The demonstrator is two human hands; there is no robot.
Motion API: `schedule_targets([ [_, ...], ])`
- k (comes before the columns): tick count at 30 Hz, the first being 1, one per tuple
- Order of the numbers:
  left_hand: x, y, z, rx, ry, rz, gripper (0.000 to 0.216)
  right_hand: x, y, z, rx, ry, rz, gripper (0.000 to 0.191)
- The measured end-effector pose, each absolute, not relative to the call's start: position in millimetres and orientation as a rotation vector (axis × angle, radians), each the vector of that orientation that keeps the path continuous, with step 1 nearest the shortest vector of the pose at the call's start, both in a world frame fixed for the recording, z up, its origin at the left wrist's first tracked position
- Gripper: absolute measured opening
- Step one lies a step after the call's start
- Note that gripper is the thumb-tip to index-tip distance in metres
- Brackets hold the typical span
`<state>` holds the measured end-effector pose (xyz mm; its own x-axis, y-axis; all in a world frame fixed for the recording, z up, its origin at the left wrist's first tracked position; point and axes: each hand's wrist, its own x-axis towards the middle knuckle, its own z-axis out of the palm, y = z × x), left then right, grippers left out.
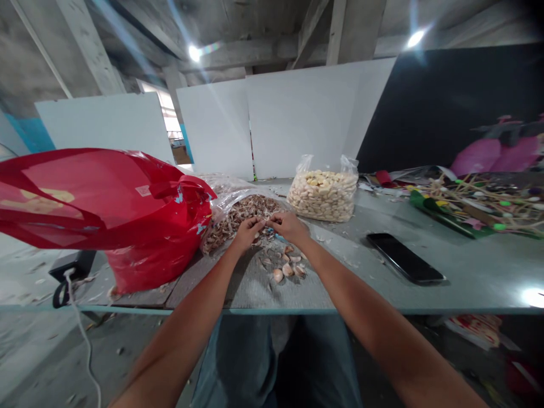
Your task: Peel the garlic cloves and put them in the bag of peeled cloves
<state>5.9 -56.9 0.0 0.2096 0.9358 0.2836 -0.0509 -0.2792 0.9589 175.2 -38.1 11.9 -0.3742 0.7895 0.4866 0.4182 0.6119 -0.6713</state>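
- The grey table (476, 283) stretched in front of me, and all these things lay or stood on it
- The red bag (161, 226) stood on my left side, bulging, near the table edge
- The clear bag (318, 201) of pale peeled cloves stood upright behind my right hand (291, 226)
- The heap of brown papery skins (250, 211) lay just behind my hands, partly inside another clear plastic
- My right hand and my left hand (247, 233) were near to each other, their fingers bent and the tips almost meeting; if they were pinching some small piece, I could not tell
- The black phone (403, 258) lay flat on my right, well apart from the hands
- The loose garlic cloves (288, 270), with skin on, lay in a small group between my forearms, nearer to the edge than my hands
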Motion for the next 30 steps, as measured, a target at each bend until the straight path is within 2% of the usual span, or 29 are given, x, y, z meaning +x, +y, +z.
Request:
schedule_targets([
  [5, 6.5, -59.7, 7.3, 1.156, 0.710, 1.190, 0.037, 171.6, -34.7, 8.8, -0.847, -1.847, 0.954, 0.046],
  [13, 2.6, -54.3, 9.3, 1.039, 0.769, 1.338, 0.047, 170.3, -36.8, 11.6, -0.809, -1.719, 1.087, 0.039],
  [18, 5.3, -57.4, 4.6, 1.204, 0.806, 1.386, 0.043, 169.7, -32.9, 7.7, -0.760, -1.754, 1.059, 0.035],
  [26, 3.4, -60.3, 5.0, 1.262, 0.740, 1.357, 0.039, 170.9, -39.9, 12.7, -0.828, -1.907, 0.881, 0.050],
  [30, 4.0, -59.3, 4.0, 1.310, 0.777, 1.321, 0.037, 171.7, -40.7, 12.8, -0.882, -1.992, 0.719, 0.043],
])
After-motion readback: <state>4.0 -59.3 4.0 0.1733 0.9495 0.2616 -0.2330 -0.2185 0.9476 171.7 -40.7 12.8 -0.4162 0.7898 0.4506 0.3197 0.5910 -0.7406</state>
